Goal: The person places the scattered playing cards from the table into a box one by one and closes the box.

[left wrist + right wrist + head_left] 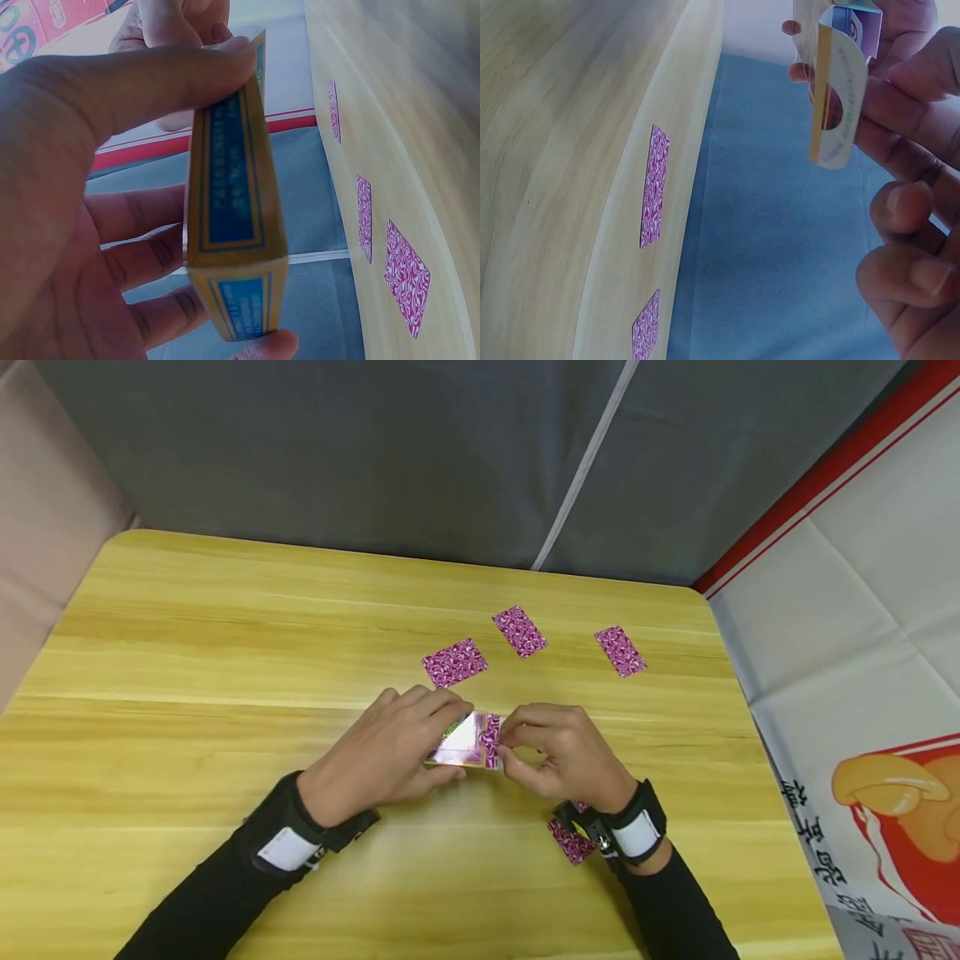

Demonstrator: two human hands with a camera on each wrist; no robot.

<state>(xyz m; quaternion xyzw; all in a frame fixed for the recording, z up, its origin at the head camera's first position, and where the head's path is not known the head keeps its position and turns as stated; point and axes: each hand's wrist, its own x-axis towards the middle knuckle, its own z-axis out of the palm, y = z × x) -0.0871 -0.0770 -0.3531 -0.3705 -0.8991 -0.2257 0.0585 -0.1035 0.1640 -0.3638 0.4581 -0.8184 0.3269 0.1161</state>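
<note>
A person's left hand [393, 747] grips a small gold-and-blue cardboard box [232, 172] above a yellow wood-grain table [187, 635], thumb along one narrow side and fingers behind, while the right hand [566, 752] works at its open end. There, the right thumb and fingertips pinch a pink-and-white patterned strip [491, 742]; it looks like the edge of a card, though the fingers hide too much to be certain.

The danger, in all likelihood, lies at the box's mouth: a card meeting the rim askew could bend or catch on the pale end flap [851, 90], which stands out with its half-round notch. Too hard a squeeze from the left hand could buckle the thin cardboard; too loose a hold could let the contents slide out.

Inside the box, a bluish printed piece [853, 26] shows at the opening. Outside any container, three pink-and-white patterned cards [520, 631] lie apart beyond the hands, with more patterned card stock [572, 843] beneath the right wrist's black strap [651, 810].
</note>
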